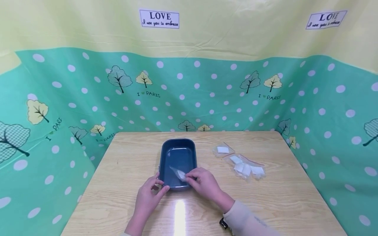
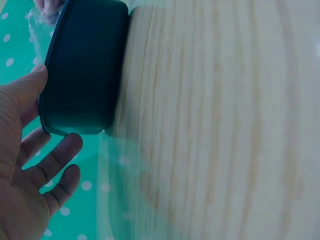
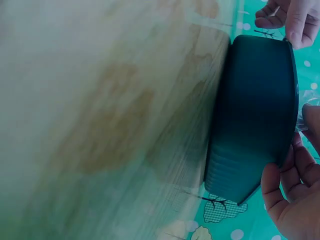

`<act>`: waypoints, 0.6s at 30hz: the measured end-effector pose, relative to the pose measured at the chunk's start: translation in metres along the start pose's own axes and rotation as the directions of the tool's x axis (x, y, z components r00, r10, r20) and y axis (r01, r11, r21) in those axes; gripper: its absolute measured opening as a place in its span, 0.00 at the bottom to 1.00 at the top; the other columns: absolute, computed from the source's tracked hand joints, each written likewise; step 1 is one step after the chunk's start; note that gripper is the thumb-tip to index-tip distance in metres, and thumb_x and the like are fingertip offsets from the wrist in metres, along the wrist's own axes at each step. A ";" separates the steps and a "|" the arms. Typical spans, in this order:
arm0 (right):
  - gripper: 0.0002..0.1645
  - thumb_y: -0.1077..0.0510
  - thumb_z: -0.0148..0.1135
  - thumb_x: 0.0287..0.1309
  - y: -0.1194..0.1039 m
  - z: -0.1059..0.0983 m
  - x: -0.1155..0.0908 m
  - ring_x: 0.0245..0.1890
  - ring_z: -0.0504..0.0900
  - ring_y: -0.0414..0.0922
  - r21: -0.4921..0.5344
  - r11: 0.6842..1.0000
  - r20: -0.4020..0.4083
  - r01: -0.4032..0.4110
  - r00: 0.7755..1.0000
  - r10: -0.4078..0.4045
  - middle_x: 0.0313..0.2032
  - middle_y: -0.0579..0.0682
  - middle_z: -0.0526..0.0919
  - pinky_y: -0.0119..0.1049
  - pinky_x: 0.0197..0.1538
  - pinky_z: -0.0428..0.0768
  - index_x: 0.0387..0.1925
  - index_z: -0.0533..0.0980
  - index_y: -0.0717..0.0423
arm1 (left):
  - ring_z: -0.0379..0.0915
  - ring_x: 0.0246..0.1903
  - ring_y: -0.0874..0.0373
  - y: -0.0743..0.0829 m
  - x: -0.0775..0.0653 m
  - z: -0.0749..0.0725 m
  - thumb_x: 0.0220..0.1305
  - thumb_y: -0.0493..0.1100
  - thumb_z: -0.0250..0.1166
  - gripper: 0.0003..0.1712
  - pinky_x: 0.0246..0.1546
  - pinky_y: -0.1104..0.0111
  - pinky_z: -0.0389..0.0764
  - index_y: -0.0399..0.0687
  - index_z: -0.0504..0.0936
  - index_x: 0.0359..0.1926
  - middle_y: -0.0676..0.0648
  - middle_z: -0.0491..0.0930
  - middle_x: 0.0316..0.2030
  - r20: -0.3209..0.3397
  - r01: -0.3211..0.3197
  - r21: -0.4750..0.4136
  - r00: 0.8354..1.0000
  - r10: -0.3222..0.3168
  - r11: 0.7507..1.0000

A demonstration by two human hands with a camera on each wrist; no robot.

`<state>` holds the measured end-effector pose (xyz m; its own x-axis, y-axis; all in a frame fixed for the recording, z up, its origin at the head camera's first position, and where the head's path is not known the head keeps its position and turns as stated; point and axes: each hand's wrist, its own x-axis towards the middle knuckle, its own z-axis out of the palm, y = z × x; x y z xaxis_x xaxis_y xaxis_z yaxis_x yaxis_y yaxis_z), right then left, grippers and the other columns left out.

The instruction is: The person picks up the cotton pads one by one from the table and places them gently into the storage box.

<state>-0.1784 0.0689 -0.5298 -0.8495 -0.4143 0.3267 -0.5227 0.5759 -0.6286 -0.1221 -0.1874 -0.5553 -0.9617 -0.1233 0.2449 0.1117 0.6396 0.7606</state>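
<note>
A dark blue rectangular baking dish [image 1: 178,154] stands on the table, its long side pointing away from me. At its near left corner my left hand [image 1: 150,194] grips the rim, with the thumb on the near edge and other fingers at the left side; in the left wrist view some of these fingers [image 2: 62,155] are spread beside the wall. Over the near right part of the dish, my right hand [image 1: 205,184] pinches a small clear plastic bag [image 1: 180,174] with something whitish in it between thumb and fingertips. The bag hangs slanting inside the dish's outline.
To the right of the dish lie several clear zip bags [image 1: 243,167] with white pieces inside, partly overlapping. One more bag [image 1: 222,149] sits just behind them. The wooden table [image 1: 124,164] is bordered by a green dotted curtain [image 1: 206,98] at the back and sides.
</note>
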 end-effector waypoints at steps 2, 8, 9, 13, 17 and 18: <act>0.07 0.52 0.74 0.68 -0.001 0.003 -0.001 0.46 0.86 0.37 -0.048 0.999 0.000 0.006 1.000 -0.006 0.42 0.42 0.92 0.37 0.52 0.88 0.45 0.91 0.46 | 0.87 0.38 0.53 0.000 0.000 0.000 0.59 0.51 0.82 0.15 0.38 0.65 0.89 0.54 0.86 0.40 0.41 0.81 0.69 0.000 0.001 -0.008 1.000 -0.001 1.000; 0.07 0.52 0.74 0.68 -0.001 0.006 -0.003 0.46 0.85 0.37 -0.093 0.995 -0.012 0.016 1.000 -0.018 0.42 0.41 0.91 0.35 0.51 0.88 0.44 0.91 0.46 | 0.87 0.38 0.53 0.000 0.000 0.000 0.59 0.51 0.82 0.15 0.39 0.64 0.89 0.54 0.86 0.41 0.41 0.81 0.69 -0.001 -0.008 -0.003 1.000 0.008 1.000; 0.07 0.52 0.75 0.67 -0.001 0.006 -0.003 0.45 0.85 0.37 -0.099 0.995 -0.015 0.022 1.000 -0.023 0.42 0.41 0.91 0.35 0.51 0.88 0.44 0.91 0.47 | 0.87 0.37 0.53 0.000 -0.001 0.000 0.59 0.51 0.82 0.15 0.39 0.63 0.89 0.53 0.86 0.41 0.41 0.81 0.69 -0.003 -0.012 -0.001 1.000 0.012 1.000; 0.07 0.53 0.75 0.66 -0.002 0.006 -0.003 0.45 0.85 0.38 -0.118 0.992 -0.021 0.044 0.999 -0.046 0.41 0.42 0.91 0.34 0.50 0.88 0.44 0.91 0.47 | 0.87 0.37 0.53 0.000 0.000 0.000 0.59 0.51 0.82 0.15 0.37 0.65 0.89 0.53 0.86 0.41 0.41 0.81 0.69 -0.010 -0.021 -0.003 1.000 0.021 1.000; 0.08 0.52 0.76 0.66 -0.002 0.007 -0.001 0.45 0.86 0.38 -0.142 0.989 -0.014 0.051 0.998 -0.054 0.42 0.42 0.92 0.33 0.49 0.87 0.44 0.91 0.47 | 0.87 0.36 0.54 -0.001 0.000 0.001 0.59 0.50 0.82 0.15 0.35 0.67 0.89 0.53 0.86 0.40 0.40 0.81 0.69 -0.012 -0.021 -0.009 1.000 0.021 1.000; 0.08 0.52 0.76 0.66 -0.002 0.007 -0.001 0.45 0.86 0.38 -0.146 0.988 -0.012 0.051 0.998 -0.053 0.42 0.42 0.92 0.33 0.49 0.87 0.45 0.90 0.47 | 0.87 0.36 0.54 0.000 0.000 0.001 0.59 0.50 0.82 0.15 0.35 0.67 0.89 0.53 0.86 0.40 0.41 0.81 0.69 -0.012 -0.020 -0.011 1.000 0.020 1.000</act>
<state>-0.1757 0.0630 -0.5334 -0.8211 -0.4360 0.3684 -0.5704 0.6509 -0.5011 -0.1221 -0.1868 -0.5563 -0.9561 -0.1200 0.2673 0.1334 0.6338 0.7619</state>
